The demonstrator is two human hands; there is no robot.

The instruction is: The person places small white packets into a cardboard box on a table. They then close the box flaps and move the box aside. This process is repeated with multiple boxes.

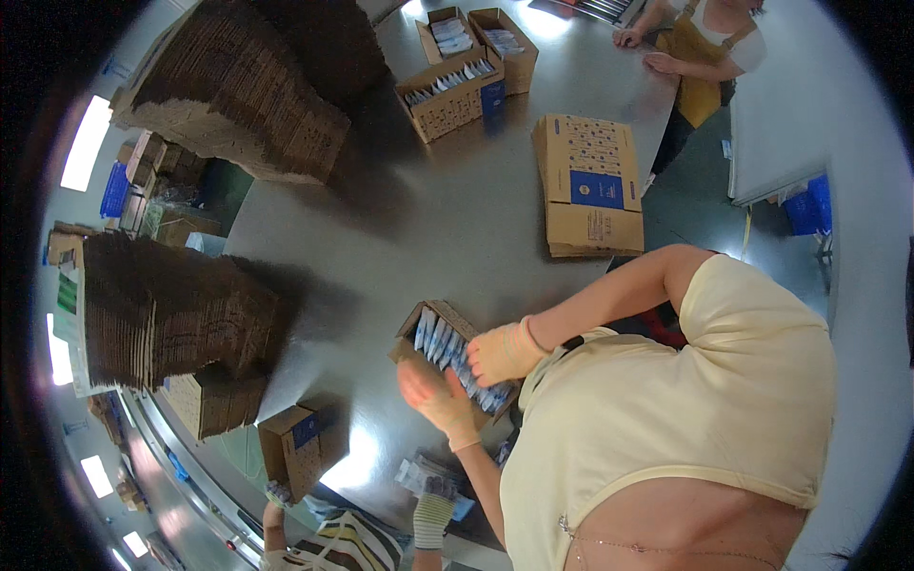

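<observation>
Grey metal desk (409, 224): passage is left across its middle.
Tall brown flattened-cardboard stacks (181, 309): left side is blocked.
Flat brown-and-blue carton pile (586, 157): right is obstructed.

We see a shiny grey surface (457, 209), a pale wall (809, 105) and greenish floor (690, 214) at right, and bright rectangular lights (88, 143) at left.
</observation>
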